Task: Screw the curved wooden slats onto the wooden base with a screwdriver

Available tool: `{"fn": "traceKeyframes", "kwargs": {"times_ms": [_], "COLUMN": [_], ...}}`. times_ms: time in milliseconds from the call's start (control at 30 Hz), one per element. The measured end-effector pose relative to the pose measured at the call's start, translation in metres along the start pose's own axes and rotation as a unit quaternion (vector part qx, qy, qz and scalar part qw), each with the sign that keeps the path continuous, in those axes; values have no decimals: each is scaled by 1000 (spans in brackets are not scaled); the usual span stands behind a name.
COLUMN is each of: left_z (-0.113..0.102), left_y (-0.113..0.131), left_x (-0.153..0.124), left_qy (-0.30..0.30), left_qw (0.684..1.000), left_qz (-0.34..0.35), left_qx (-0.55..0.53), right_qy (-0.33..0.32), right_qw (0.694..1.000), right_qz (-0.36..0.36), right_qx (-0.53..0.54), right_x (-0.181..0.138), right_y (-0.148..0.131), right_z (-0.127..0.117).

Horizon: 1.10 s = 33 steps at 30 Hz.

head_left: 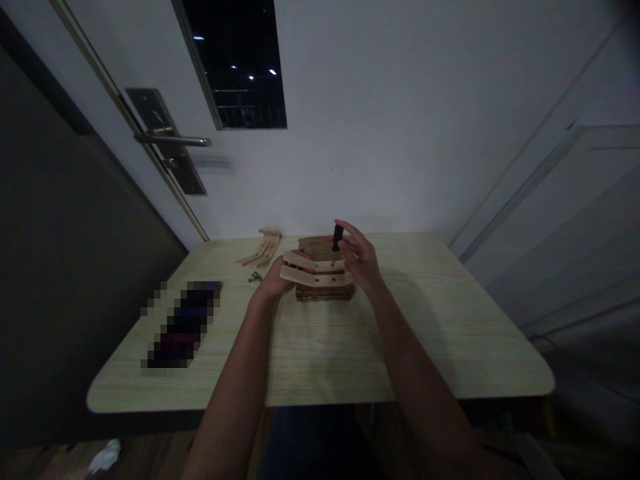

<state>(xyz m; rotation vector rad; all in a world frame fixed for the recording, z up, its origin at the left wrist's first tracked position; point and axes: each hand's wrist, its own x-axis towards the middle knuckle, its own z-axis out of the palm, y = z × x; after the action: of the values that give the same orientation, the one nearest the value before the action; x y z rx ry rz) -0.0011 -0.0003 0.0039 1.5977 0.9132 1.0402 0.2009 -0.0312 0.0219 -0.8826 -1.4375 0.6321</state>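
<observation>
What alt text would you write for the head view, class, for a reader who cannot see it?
The right hand holds a black-handled screwdriver upright on curved wooden slats that the left hand steadies on a pale table. Beyond them lie spare slats.

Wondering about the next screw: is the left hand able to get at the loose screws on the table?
Probably yes. The screws lie on bare tabletop just beside the left hand, nothing between them; but that hand is occupied, gripping the wooden slats.
</observation>
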Motion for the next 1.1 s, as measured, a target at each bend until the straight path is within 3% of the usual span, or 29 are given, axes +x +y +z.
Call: {"fn": "traceKeyframes", "kwargs": {"times_ms": [400,633,900,1100], "left_z": [-1,1,-1,-2], "left_y": [1,1,1,1], "left_x": [-1,0,0,0], "left_qy": [-15,8,-5,-14], "left_qw": [1000,1000,1000,1000], "left_qz": [15,5,13,17], "left_qx": [-4,-24,-17,-9], "right_qy": [45,47,41,67], "right_qw": [999,996,999,996], "right_qz": [1,-27,-25,-20], "right_qx": [-26,-75,-14,-46], "right_x": [0,-1,0,0], "right_y": [1,0,1,1], "right_z": [0,1,0,1]}}
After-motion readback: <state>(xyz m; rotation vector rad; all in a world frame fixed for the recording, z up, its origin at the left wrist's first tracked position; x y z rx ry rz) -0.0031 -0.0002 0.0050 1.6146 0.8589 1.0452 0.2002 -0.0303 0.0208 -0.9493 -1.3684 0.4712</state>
